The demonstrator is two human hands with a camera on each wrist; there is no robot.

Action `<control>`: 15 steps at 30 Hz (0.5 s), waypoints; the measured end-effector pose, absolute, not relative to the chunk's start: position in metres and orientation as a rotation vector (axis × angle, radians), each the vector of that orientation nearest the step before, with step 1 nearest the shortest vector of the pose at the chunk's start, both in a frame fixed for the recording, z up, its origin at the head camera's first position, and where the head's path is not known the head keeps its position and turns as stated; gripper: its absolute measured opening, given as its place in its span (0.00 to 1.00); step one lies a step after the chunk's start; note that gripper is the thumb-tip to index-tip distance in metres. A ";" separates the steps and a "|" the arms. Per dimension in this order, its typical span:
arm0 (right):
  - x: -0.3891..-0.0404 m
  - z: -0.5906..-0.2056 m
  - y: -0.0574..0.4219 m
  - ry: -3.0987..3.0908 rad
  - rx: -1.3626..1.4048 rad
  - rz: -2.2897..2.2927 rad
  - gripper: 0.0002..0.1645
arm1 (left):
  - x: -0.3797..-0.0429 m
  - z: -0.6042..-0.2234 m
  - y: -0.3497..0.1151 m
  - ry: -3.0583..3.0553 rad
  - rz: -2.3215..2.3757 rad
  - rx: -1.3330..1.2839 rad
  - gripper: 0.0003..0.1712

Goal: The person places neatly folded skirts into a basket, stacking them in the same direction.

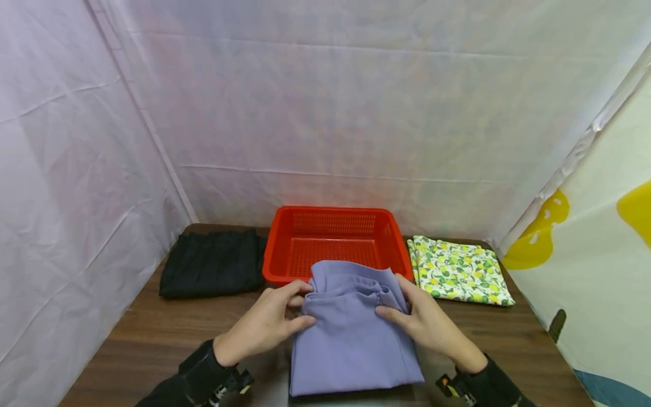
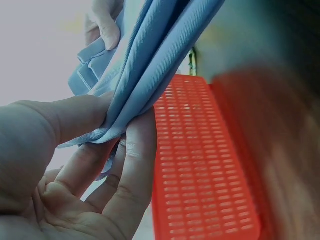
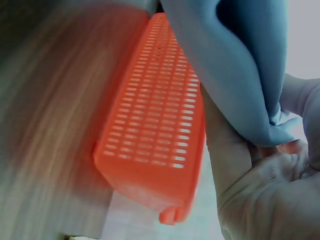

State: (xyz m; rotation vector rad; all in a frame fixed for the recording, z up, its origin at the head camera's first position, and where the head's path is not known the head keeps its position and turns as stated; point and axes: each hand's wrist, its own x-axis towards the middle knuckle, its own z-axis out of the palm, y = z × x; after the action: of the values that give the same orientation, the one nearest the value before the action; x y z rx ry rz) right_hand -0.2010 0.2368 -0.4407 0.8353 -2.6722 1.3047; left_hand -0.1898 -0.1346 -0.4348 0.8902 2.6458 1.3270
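Note:
A folded lavender garment, with a waistband and what looks like a pocket edge, is held up in front of the basket. My left hand pinches its left edge between thumb and fingers. On the opposite edge, my right hand grips the cloth with the thumb on the near face. Several layers of the fabric hang together in the left wrist view. The garment's upper edge overlaps the front rim of the red plastic basket in the head view.
Left of the basket lies a folded black cloth. A folded cloth with a lemon print lies to the right. All stand on a brown wooden table, with a white fabric wall behind it.

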 end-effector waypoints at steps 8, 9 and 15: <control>-0.213 -0.424 0.234 -2.665 0.804 1.364 0.34 | -0.198 -0.420 -0.137 2.712 1.338 0.917 0.28; -0.215 -0.422 0.233 -2.669 0.790 1.376 0.35 | -0.200 -0.418 -0.138 2.726 1.336 0.918 0.28; -0.226 -0.411 0.232 -2.703 0.715 1.468 0.36 | -0.210 -0.410 -0.139 2.780 1.335 0.854 0.29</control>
State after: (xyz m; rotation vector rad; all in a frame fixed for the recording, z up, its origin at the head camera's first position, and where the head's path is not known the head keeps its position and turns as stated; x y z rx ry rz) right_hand -0.2259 0.2316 -0.4110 0.7153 -2.7029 1.4676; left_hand -0.2097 -0.1389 -0.4102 0.8541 2.7801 1.3348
